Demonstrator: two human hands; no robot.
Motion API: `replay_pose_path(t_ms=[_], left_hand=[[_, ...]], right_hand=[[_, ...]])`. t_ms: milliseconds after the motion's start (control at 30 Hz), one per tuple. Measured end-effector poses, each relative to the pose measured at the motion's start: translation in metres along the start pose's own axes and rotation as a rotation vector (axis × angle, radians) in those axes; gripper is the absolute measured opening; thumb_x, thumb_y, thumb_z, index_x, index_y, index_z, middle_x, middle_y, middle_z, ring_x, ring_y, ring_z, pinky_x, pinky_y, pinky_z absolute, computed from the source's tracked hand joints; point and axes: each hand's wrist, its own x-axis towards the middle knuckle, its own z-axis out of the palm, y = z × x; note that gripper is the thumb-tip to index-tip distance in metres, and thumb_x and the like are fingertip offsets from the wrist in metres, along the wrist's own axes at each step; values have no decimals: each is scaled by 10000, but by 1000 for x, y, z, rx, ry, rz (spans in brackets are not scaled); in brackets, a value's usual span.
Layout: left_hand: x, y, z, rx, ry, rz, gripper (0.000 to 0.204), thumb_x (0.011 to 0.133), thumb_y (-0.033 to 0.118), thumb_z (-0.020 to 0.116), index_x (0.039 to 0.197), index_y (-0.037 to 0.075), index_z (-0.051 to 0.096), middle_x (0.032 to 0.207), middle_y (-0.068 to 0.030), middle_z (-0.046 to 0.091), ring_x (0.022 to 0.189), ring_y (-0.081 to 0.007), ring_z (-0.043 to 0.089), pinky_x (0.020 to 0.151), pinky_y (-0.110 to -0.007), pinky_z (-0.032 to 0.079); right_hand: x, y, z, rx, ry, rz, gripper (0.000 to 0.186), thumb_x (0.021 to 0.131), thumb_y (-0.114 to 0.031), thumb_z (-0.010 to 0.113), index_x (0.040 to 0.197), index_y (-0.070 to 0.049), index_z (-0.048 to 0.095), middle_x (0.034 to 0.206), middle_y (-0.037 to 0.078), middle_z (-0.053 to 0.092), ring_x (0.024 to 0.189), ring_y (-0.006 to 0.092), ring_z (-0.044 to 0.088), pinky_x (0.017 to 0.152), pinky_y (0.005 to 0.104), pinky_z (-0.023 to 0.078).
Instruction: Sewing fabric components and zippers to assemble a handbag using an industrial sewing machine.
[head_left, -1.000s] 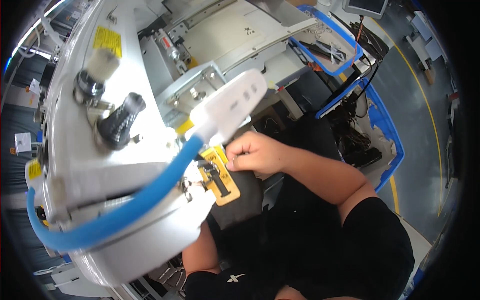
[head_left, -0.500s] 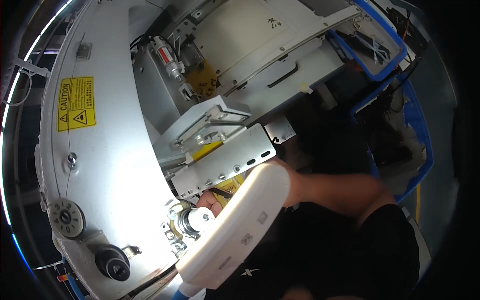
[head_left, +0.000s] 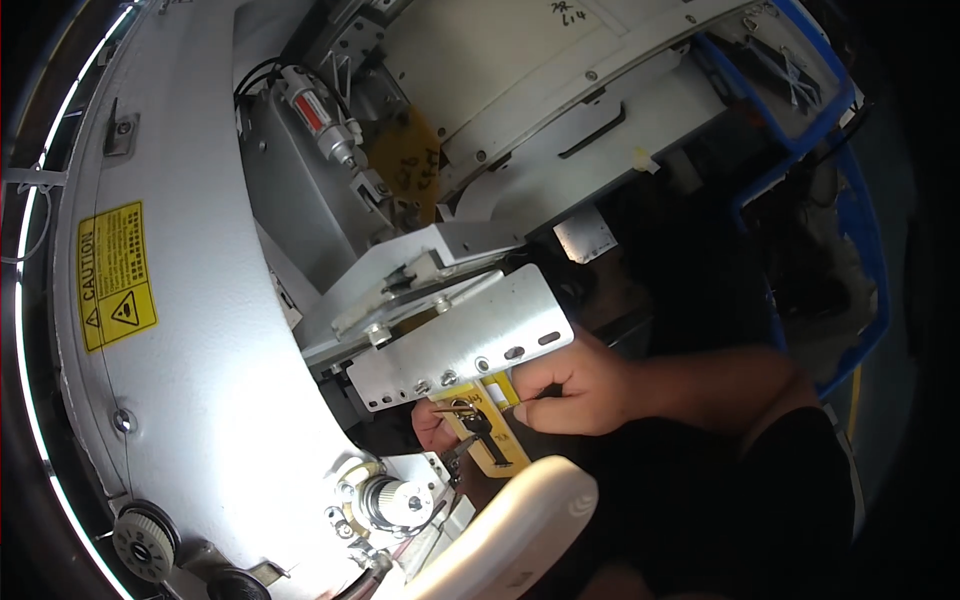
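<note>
A flat yellow plate [head_left: 510, 462] with a dark slot and handwriting lies below the slotted metal bracket [head_left: 470, 335] of a sewing machine. My right hand [head_left: 580, 393] comes in from the right, closed, its thumb and forefinger pinching the plate's right edge beside a yellow strip. At the opposite edge are the curled fingers of my left hand [head_left: 432, 428]; what they grip is hidden, as is most of that hand. Close by the plate's lower left is the machine's needle and presser area [head_left: 458, 455], partly in shadow.
The white machine arm [head_left: 200, 300] fills the left, with a tension knob [head_left: 405, 503] and a dial [head_left: 143, 540]. A pale lamp head [head_left: 510, 535] juts up from below. Blue-rimmed trays [head_left: 885, 320] stand at the right. An air cylinder [head_left: 315, 112] sits behind the bracket.
The view has shifted, and the lamp head now sits lower in it. My right hand and much more of the yellow plate show below the bracket, where the lamp covered them before.
</note>
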Motion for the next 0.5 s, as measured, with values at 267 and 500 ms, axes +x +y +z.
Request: replay_pose_path(t_ms=[267, 500], left_hand=[[-3, 1, 0, -4, -5, -1, 980, 757, 202, 844, 1519, -12, 267, 1455, -144, 450, 1307, -264, 488, 1080, -393, 425], [-8, 1, 2, -16, -10, -5, 1018, 747, 223, 854, 1529, -12, 246, 1462, -147, 440, 1315, -267, 482, 1084, -395, 423]], right_hand=[[0, -3, 1, 41, 15, 48, 116, 781, -63, 694, 703, 2, 638, 637, 112, 616, 568, 204, 620, 538, 344, 448], [1, -10, -2, 48, -32, 102, 114, 789, -57, 687, 707, -6, 625, 672, 91, 621, 607, 192, 614, 571, 353, 457]])
